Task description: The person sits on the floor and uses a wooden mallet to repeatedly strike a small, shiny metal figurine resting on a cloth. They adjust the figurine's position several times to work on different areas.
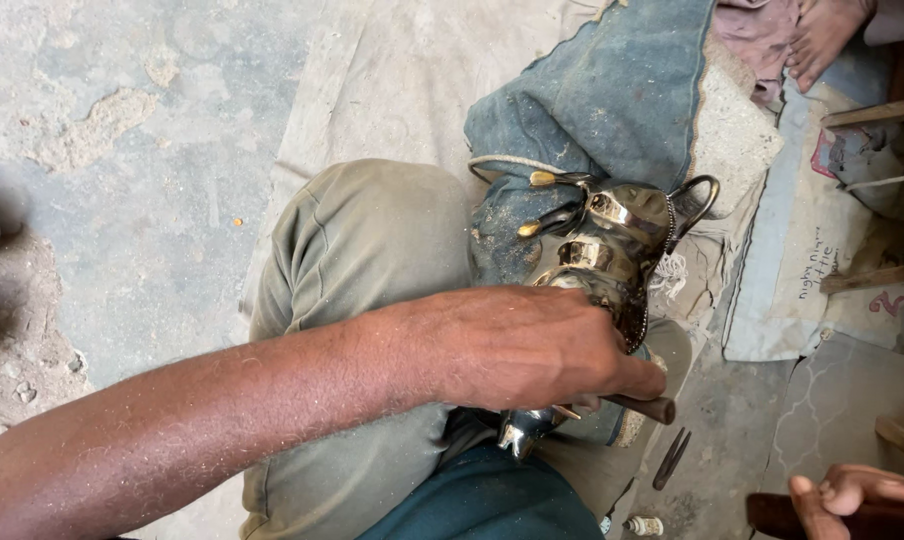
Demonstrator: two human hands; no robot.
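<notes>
Far left: cracked grey concrete floor [122, 180], something dark and reddish cut by the left edge, can't identify

Left-centre: dirty pale cloth sheet [392, 80] spread over the floor, person's bent knee in olive-green trousers [362, 250] on top of it

Left hand [532, 350] comes in on a long forearm from the lower left, closed around a dark brown wooden tool handle [644, 407]; handle end pokes out past the knuckles. Working end of the tool is hidden under the hand, and so are the fingertips, so how tight the grip is can't be read

Centre-right: shiny silver ornate metal vessel with looped handle [612, 250] lies on its side across the lap, on a faded blue denim cloth [612, 90]. Lower part is covered by the left hand; a bright bit shows again below the hand. Two brass-tipped prongs stick out on its left side, exact form unclear

Just right of the lap: small dark two-pronged metal tool [672, 458] on the ground, and a small pale capped object at the bottom edge, half cut off

Lower right corner: right hand [847, 495], mostly out of frame, fingers curled over a dark reddish-brown wooden block [772, 515]; can't tell if it is gripped or just rested on

Top right: another person's bare foot [822, 35], cropped
</notes>
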